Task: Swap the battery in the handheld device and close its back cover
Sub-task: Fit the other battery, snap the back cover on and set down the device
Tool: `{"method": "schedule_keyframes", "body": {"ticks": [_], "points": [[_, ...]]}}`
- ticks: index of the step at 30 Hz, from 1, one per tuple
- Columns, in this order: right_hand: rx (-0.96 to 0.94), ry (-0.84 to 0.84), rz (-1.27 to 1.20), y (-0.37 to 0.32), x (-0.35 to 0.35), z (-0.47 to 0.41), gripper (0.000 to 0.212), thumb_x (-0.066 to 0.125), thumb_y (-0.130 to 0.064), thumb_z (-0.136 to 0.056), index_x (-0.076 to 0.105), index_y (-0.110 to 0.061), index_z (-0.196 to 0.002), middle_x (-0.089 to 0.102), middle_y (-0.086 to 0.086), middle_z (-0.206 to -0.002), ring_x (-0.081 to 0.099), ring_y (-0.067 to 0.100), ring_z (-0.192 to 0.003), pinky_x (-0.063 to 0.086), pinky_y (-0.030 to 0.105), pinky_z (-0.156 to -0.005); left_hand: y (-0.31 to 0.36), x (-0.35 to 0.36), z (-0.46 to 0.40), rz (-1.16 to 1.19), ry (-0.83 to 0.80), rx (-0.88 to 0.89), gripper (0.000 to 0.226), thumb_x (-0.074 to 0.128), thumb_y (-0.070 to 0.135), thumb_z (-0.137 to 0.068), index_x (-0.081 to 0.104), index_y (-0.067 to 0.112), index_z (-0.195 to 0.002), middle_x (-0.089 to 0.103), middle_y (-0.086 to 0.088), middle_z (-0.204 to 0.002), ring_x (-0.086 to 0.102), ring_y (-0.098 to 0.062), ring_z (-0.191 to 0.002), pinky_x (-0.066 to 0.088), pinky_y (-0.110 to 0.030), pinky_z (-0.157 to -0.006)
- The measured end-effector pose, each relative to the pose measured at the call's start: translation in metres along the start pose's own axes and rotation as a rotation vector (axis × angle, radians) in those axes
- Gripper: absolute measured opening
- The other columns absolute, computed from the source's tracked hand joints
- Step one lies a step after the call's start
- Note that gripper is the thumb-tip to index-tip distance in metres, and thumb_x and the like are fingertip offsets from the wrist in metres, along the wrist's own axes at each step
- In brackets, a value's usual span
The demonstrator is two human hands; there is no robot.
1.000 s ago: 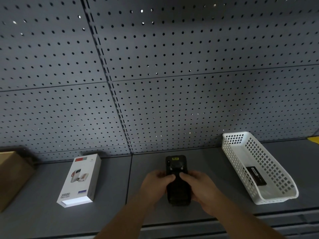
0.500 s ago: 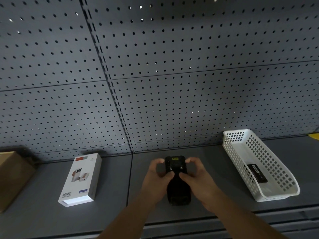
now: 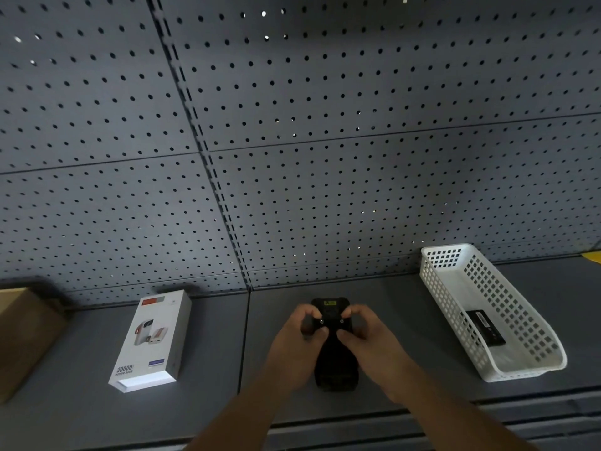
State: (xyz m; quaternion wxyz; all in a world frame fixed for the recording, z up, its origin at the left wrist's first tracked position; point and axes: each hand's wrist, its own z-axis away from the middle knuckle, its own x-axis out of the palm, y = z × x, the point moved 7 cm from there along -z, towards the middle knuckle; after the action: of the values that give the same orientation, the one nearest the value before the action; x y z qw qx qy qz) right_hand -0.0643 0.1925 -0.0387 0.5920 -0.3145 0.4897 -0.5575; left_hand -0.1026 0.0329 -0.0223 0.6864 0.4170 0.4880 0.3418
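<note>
Handheld device (image 3: 332, 359), black and lying back-up, sits on the grey shelf (image 3: 208, 408) close to its front edge, roughly midway along. Both hands grip its upper half: the left hand (image 3: 297, 345) curls round the left side and the right hand (image 3: 366, 343) round the right, fingertips bent in on the back cover near two small screws, thumbs pressed to the middle. A yellow label shows at the device's far end. Left of it, well apart, lies a white power-bank box (image 3: 153, 341); a brown carton (image 3: 22, 333) stands at the shelf's left edge. To the right, a white perforated basket (image 3: 533, 362) runs front to back, holding a black battery (image 3: 485, 327). Behind everything rises a grey pegboard wall (image 3: 325, 157), dimly lit.
</note>
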Motion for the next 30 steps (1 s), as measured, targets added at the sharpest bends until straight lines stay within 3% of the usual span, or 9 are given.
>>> {"method": "schedule_keyframes", "body": {"ticks": [5,11,15,17,23,26,28,30], "points": [[-0.004,0.006,0.026,-0.002,-0.002,0.001,0.025,0.068,-0.021,-0.096,0.059,-0.044,-0.099,0.078,0.01,-0.101,0.079,0.022,-0.093,0.067,0.043,-0.084,0.003,-0.001,0.0,-0.036,-0.006,0.016,0.016,0.065,0.02,-0.095,0.053,0.031,-0.096,0.071,-0.001,-0.09,0.069,-0.016,-0.081,0.06,-0.041,-0.08],[-0.003,0.023,0.006,-0.004,-0.004,0.001,0.018,0.07,-0.022,-0.096,0.059,-0.035,-0.101,0.076,0.012,-0.097,0.076,0.022,-0.086,0.059,0.03,-0.067,0.002,-0.004,-0.001,-0.013,0.03,0.01,0.011,0.068,0.019,-0.095,0.057,0.02,-0.098,0.073,-0.005,-0.093,0.067,-0.009,-0.077,0.06,-0.028,-0.073],[-0.003,0.05,0.007,-0.003,-0.006,0.003,0.021,0.073,-0.021,-0.093,0.061,-0.039,-0.094,0.078,0.013,-0.099,0.077,0.026,-0.093,0.066,0.046,-0.083,0.0,-0.004,-0.002,-0.025,0.057,0.003,0.012,0.07,0.021,-0.094,0.058,0.023,-0.095,0.072,-0.004,-0.09,0.067,-0.009,-0.075,0.058,-0.029,-0.069],[-0.011,0.06,0.003,-0.002,-0.006,0.003,0.023,0.074,-0.022,-0.091,0.061,-0.041,-0.091,0.078,0.013,-0.097,0.077,0.028,-0.094,0.065,0.051,-0.087,-0.001,-0.004,-0.001,-0.036,0.059,-0.012,0.013,0.07,0.023,-0.094,0.057,0.025,-0.094,0.072,-0.001,-0.09,0.068,-0.008,-0.077,0.054,-0.022,-0.064],[0.002,0.085,-0.02,-0.005,-0.008,0.002,0.031,0.076,-0.021,-0.092,0.059,-0.044,-0.103,0.08,0.009,-0.098,0.079,0.023,-0.091,0.066,0.044,-0.083,0.001,-0.005,0.0,-0.072,0.115,-0.077,0.017,0.07,0.029,-0.093,0.055,0.024,-0.1,0.069,0.0,-0.091,0.068,-0.015,-0.084,0.052,-0.025,-0.066],[0.021,0.097,-0.038,-0.004,-0.01,0.001,0.05,0.082,-0.022,-0.086,0.058,-0.037,-0.128,0.081,0.004,-0.105,0.079,0.016,-0.095,0.064,0.038,-0.089,-0.003,-0.001,0.003,-0.025,0.122,-0.161,0.027,0.071,0.031,-0.093,0.052,0.022,-0.11,0.066,0.005,-0.096,0.062,-0.001,-0.082,0.043,-0.016,-0.06],[0.024,0.11,0.014,-0.006,-0.011,-0.001,0.041,0.08,-0.024,-0.089,0.068,-0.023,-0.128,0.08,-0.002,-0.109,0.076,0.013,-0.1,0.063,0.038,-0.094,-0.005,0.005,0.003,0.024,0.083,-0.186,0.033,0.072,0.035,-0.09,0.057,0.02,-0.115,0.07,0.003,-0.106,0.066,-0.005,-0.091,0.047,-0.017,-0.067],[0.035,0.113,0.004,-0.008,-0.01,-0.001,0.022,0.072,-0.025,-0.095,0.075,-0.021,-0.117,0.08,-0.004,-0.105,0.076,0.011,-0.098,0.063,0.037,-0.093,-0.005,0.013,0.003,0.051,0.026,-0.194,0.041,0.072,0.043,-0.086,0.063,0.022,-0.12,0.074,0.002,-0.111,0.07,-0.008,-0.097,0.054,-0.021,-0.075]]}}
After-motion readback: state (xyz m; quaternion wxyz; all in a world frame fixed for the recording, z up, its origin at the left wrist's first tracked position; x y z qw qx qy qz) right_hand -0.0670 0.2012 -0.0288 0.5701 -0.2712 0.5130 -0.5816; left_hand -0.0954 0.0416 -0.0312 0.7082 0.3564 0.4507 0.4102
